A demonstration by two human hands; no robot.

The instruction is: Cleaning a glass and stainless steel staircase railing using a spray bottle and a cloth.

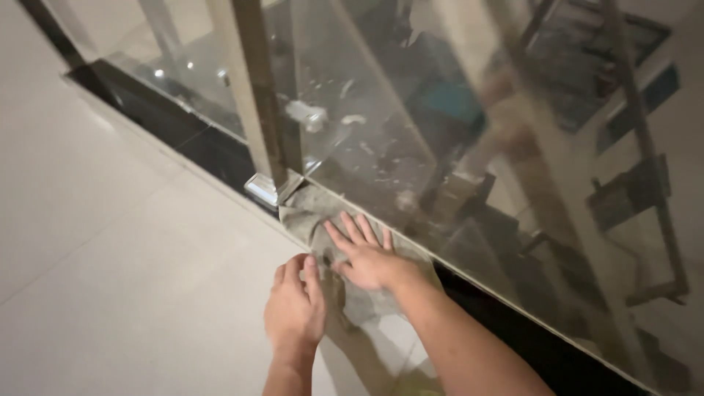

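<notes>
Two bare hands are down on a grey-brown cloth (pixel 345 293) that's spread over the pale tiled floor (pixel 110 257), right up against the bottom edge of a glass panel (pixel 469 110). The left hand (pixel 295 308) sits nearest the camera, knuckles up, fingers curled with the thumb and forefinger pinched on a fold of the cloth, so that grip is closed on fabric, though the fingertips are tucked under and hard to see properly. The right hand (pixel 370 258) is just beyond it, flat and spread, fingers apart, pressing the cloth down rather than holding it; its forearm runs off the bottom edge of the shot. The cloth's far corner reaches up to a shiny metal bracket (pixel 265 188) at the foot of a metal post (pixel 260 88). A black strip (pixel 191 139) runs along under the glass. Behind the glass it's a mess of reflections and smudges: some dark framework on the right and a teal patch (pixel 451 103) higher up, but honestly can't tell what's reflection and what's really back there.
</notes>
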